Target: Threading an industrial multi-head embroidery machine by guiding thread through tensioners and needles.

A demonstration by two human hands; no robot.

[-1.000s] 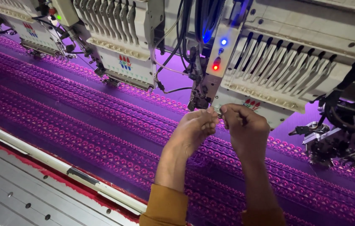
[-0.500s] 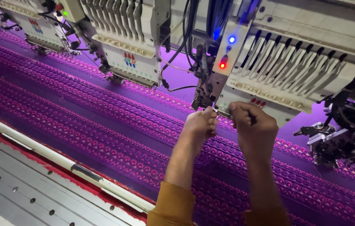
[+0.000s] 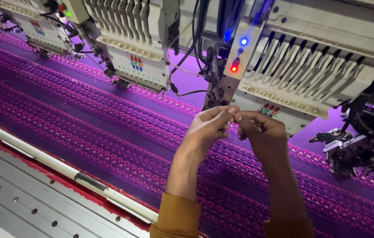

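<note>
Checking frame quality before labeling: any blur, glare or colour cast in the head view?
Head view: strong purple cast from the fabric; the blue LED and red LED bloom slightly; left hand and right hand are reasonably sharp, but anything pinched between the fingertips is too fine to resolve; the dark mechanism at right sits in shadow.

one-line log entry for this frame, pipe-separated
left hand: pinched, by right | right hand: pinched, thread too fine to see | both below machine head, above purple fabric | red light lit
</note>
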